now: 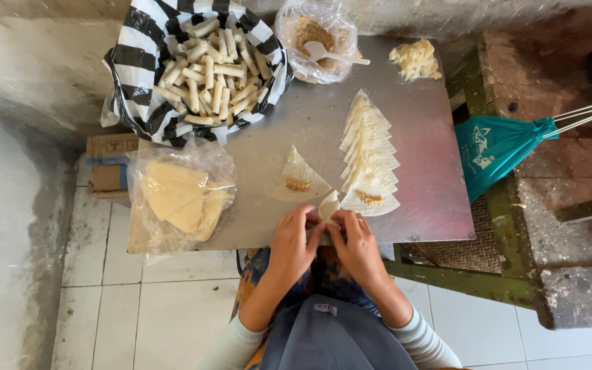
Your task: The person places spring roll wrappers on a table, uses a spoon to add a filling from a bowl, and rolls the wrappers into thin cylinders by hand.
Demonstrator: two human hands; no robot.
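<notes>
- Pinching one small pastry wrapper between left hand and right hand, fingertips pressed together on it.
- Just beyond fingertips: filled triangle wrapper, overlapping wrapper row.

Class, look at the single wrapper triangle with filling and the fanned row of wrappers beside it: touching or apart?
Apart. The head view shows bare metal tabletop between the single wrapper triangle and the fanned row of wrappers.

white tiled floor, grey concrete wall, daylight.
</notes>
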